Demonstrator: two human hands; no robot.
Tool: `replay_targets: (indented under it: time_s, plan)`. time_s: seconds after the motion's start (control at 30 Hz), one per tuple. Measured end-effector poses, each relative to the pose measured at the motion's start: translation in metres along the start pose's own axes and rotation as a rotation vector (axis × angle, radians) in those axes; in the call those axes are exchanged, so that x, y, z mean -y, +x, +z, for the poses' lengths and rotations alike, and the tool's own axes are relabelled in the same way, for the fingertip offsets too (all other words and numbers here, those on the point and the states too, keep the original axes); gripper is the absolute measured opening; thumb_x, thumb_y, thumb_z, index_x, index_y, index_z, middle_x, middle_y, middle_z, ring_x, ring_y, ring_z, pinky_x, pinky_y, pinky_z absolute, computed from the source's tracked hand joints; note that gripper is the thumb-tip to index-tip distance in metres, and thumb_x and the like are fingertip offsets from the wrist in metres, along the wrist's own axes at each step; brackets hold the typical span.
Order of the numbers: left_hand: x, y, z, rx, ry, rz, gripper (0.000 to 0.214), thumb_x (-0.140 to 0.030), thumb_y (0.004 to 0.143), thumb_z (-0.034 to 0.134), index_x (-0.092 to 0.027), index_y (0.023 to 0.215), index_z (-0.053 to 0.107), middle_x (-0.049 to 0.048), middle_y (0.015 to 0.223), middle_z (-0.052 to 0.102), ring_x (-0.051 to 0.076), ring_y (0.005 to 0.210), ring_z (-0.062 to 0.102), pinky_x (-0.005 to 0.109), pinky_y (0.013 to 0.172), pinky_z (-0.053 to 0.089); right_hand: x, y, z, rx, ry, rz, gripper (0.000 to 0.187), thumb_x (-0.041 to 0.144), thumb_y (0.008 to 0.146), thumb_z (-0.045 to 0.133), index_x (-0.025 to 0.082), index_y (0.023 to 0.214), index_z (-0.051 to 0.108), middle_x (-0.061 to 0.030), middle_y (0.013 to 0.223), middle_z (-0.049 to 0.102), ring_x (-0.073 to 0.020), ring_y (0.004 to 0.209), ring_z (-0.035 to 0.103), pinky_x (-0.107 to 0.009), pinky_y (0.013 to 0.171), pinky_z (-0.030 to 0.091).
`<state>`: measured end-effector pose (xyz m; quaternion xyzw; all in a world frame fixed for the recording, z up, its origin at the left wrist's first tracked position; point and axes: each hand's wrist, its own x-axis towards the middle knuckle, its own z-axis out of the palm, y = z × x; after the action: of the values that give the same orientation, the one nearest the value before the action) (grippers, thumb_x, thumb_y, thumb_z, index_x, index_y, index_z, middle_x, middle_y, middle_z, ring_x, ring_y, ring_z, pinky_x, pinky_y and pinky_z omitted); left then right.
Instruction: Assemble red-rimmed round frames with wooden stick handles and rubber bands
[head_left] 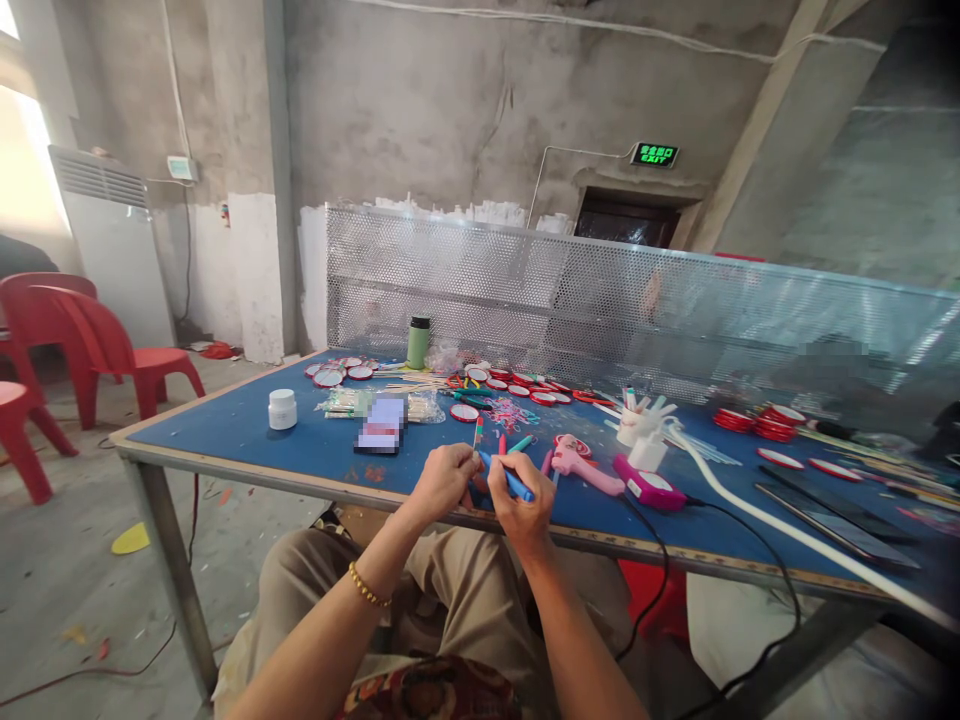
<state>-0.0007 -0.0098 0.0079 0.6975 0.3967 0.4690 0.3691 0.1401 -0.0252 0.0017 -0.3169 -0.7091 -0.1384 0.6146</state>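
My left hand (444,480) is closed, pinching a thin stick with red, green and white bands (478,430) that points up past the fingertips. In my right hand (526,505) is a blue marker (517,484), held like a pen, its tip close to or touching the stick; which of the two I cannot tell. Just beyond my hands lie a red marker (502,443) and a teal marker (520,444) on the blue table. A pink-handled tool (592,474) rests to the right of my right hand.
Left of my hands are a phone (381,426) and a white jar (282,410). Red-rimmed discs (465,413), pliers and a green bottle (418,343) stand farther back. A magenta box (649,486) with a cable, a white cup (631,428) and a perforated metal screen (487,285) are also there.
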Motion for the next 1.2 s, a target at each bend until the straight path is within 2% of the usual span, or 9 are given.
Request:
replay_targets:
  time_s: [0.8, 1.2]
  plan:
    - [-0.0011, 0.0005, -0.0005, 0.000, 0.013, 0.003, 0.030, -0.037, 0.088, 0.046, -0.019, 0.065, 0.053, -0.0047, 0.051, 0.058, 0.011, 0.037, 0.056, 0.020, 0.042, 0.034, 0.0001, 0.0010, -0.0001, 0.007, -0.001, -0.010, 0.013, 0.019, 0.091, 0.055, 0.020, 0.078, 0.060, 0.0010, 0.066, 0.064, -0.0122, 0.058, 0.060, -0.023, 0.060, 0.047]
    - [0.0003, 0.0002, 0.0000, 0.000, -0.008, 0.005, 0.030, -0.036, 0.088, 0.045, -0.018, 0.066, 0.052, -0.0037, 0.054, 0.060, 0.011, 0.038, 0.058, 0.019, 0.038, 0.033, 0.0004, 0.0008, 0.0003, -0.007, -0.001, -0.013, 0.013, 0.018, 0.091, 0.055, 0.020, 0.078, 0.059, 0.0014, 0.066, 0.062, -0.0116, 0.058, 0.059, -0.023, 0.061, 0.046]
